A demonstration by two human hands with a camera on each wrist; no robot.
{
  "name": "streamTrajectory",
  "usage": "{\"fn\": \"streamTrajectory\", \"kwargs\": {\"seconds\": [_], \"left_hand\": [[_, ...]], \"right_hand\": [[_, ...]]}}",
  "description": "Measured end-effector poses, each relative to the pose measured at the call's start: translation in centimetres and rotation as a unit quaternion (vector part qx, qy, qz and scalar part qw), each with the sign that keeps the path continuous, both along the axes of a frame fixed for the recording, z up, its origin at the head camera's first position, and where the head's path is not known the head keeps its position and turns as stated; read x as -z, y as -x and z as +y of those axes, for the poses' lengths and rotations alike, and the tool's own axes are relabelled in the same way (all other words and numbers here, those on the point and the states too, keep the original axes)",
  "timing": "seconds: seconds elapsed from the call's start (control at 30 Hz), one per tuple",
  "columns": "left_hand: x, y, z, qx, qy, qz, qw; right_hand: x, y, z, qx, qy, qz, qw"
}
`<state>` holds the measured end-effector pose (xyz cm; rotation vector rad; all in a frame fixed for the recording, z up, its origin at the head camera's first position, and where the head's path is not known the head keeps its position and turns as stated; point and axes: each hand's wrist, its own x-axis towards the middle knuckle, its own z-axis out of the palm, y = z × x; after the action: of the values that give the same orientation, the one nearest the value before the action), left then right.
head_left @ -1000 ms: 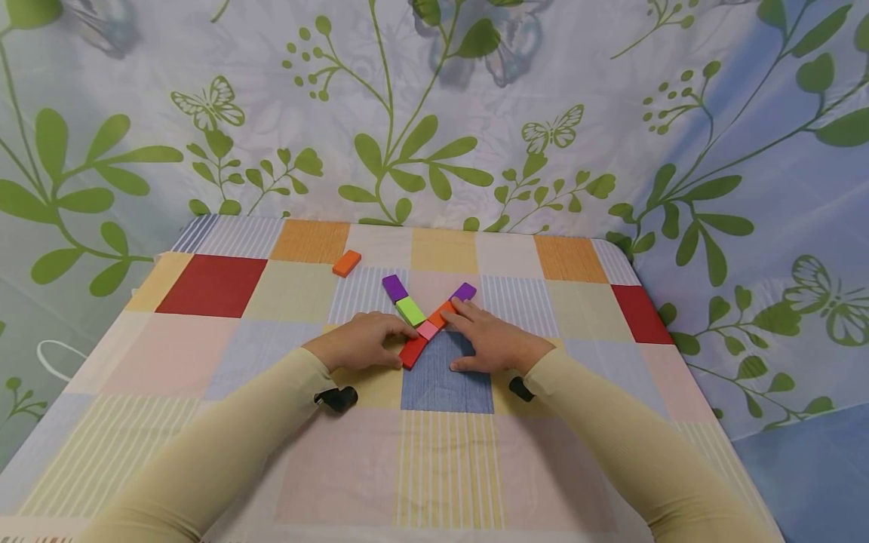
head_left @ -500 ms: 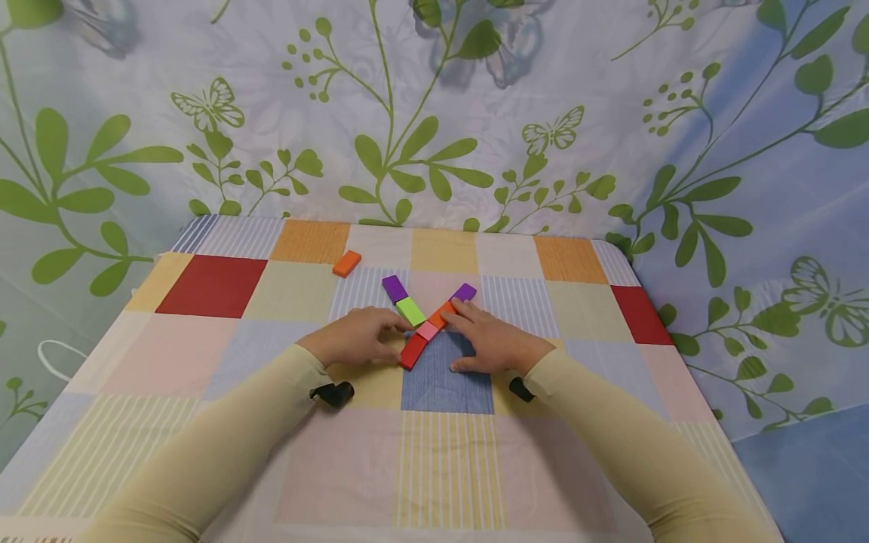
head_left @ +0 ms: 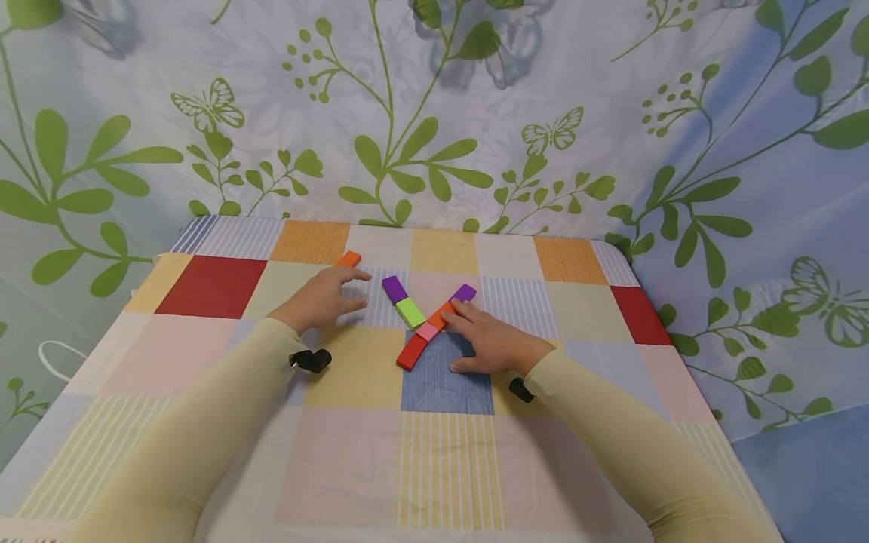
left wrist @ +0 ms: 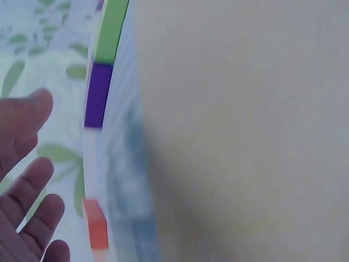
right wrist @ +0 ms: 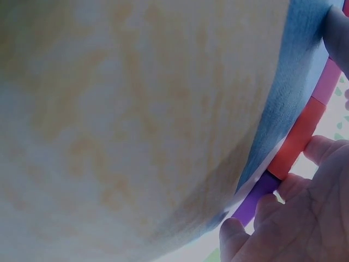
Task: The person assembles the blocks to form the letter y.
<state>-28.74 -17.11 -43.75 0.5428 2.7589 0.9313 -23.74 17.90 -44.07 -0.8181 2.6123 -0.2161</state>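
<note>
Flat coloured blocks lie in crossing rows on the checked tablecloth point(head_left: 448, 452): a purple block point(head_left: 394, 288) and a green block point(head_left: 410, 311) in one arm, a second purple block point(head_left: 465, 292), an orange block point(head_left: 441, 314), a pink block point(head_left: 427, 330) and a red block point(head_left: 412, 351) in the other. My right hand point(head_left: 485, 335) lies flat with its fingers point(right wrist: 322, 150) against the orange and purple blocks point(right wrist: 256, 197). My left hand point(head_left: 324, 298) is spread open, fingertips just short of a lone orange block point(head_left: 349, 259) point(left wrist: 96, 230).
The table's far edge meets a leaf-and-butterfly printed curtain point(head_left: 434, 113). The curtain also drapes down the right side point(head_left: 781, 317). Small black wrist cameras point(head_left: 311, 360) sit under both sleeves.
My left hand has left the red block and moved up and left toward the lone orange block, fingers spread. The right hand and the blocks have stayed put.
</note>
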Motion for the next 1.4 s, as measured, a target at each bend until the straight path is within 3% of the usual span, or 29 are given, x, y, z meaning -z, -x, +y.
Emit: {"fn": "streamTrajectory", "kwargs": {"seconds": [0.37, 0.7, 1.03, 1.4], "left_hand": [[-0.1, 3.0, -1.9, -0.046, -0.006, -0.008, 0.9989], [1.1, 4.8, -2.2, -0.056, 0.012, -0.018, 0.9982], [1.5, 5.5, -2.4, -0.054, 0.051, -0.022, 0.9970], [1.6, 5.6, -2.9, -0.064, 0.049, -0.027, 0.9964]], "right_hand": [[0.0, -0.1, 0.1, 0.000, 0.012, -0.002, 1.000], [0.0, -0.3, 0.0, 0.007, 0.003, -0.007, 1.000], [0.3, 0.0, 0.2, 0.014, -0.008, -0.007, 1.000], [0.3, -0.1, 0.2, 0.015, -0.006, -0.007, 1.000]]}}
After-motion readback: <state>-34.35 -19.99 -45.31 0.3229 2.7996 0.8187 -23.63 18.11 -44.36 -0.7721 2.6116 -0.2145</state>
